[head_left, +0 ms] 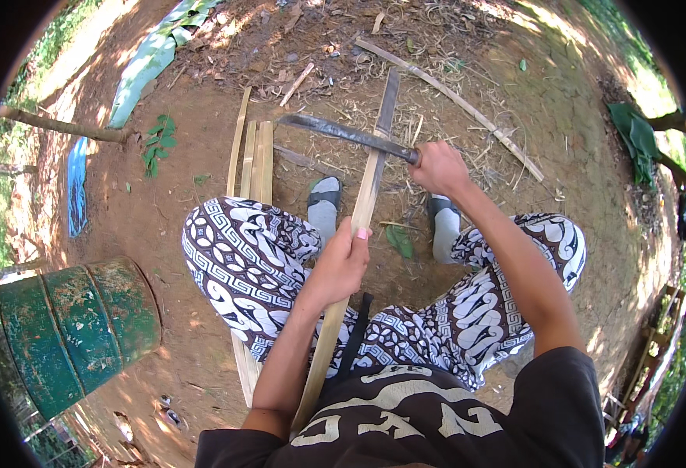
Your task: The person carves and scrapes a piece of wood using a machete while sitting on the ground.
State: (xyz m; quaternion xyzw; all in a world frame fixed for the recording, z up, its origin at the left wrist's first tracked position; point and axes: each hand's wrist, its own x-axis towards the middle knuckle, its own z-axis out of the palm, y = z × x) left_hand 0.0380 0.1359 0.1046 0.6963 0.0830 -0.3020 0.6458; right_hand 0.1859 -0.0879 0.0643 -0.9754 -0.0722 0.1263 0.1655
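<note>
A long pale bamboo slat (368, 191) runs from beside my body out over the ground between my feet. Its far end is darker and grey. My left hand (338, 269) is closed around the slat near its middle. In my right hand (440, 168) is the handle of a machete (319, 127), whose dark, curved blade points left. The blade lies crosswise over the slat beyond my left hand; whether its edge bites into the wood I cannot tell. Most of the handle is hidden by my fingers.
Several split slats (257, 160) lie beside my left knee. A long thin bamboo strip (467, 105) rests on the dirt ahead, among shavings. On the left are a rusty green drum (85, 327), blue plastic (77, 187) and a large green leaf (148, 70). My sandalled feet flank the slat.
</note>
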